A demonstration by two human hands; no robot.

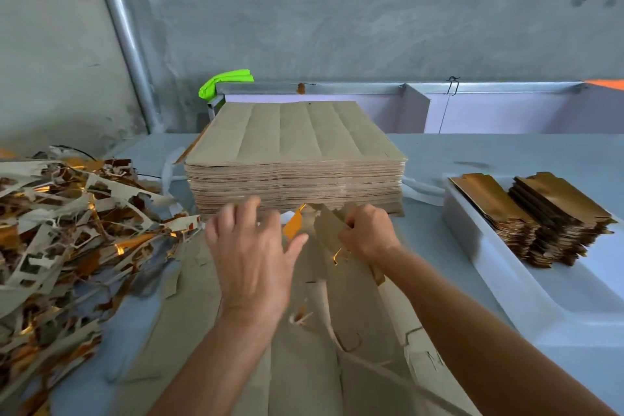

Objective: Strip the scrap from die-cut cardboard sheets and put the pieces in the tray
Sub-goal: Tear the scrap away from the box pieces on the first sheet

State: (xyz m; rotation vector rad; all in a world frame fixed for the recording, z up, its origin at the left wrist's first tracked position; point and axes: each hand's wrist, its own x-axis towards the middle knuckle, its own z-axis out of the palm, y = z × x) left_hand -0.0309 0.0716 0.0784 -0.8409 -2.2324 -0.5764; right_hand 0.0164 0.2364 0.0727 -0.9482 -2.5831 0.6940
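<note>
The step in hand appears to be stripping scrap from the flat brown die-cut cardboard sheet (304,358) lying on the pale blue surface (472,152) at 6 o'clock, directly before the tall stack of unstripped brown cardboard sheets (293,159) at 12 o'clock. To do it well, hold the sheet flat with one hand close to the tear line and pull the scrap low and along the cut, so the pieces do not crease. The left hand (250,253) hovers with its fingers (233,213) spread and relaxed, reaching toward the stack's near edge; whether they touch it cannot be told. The right hand (369,233) has its fingers (349,224) clenched round a torn brown strip of cardboard scrap (326,226), whose gold-foil face shows at one lifted tab. Finished gold-faced pieces (540,213) stand stacked in the white tray (574,307) at 3 o'clock; the heap of tangled gold-and-grey scrap strips (67,230) lies at 9 o'clock.
</note>
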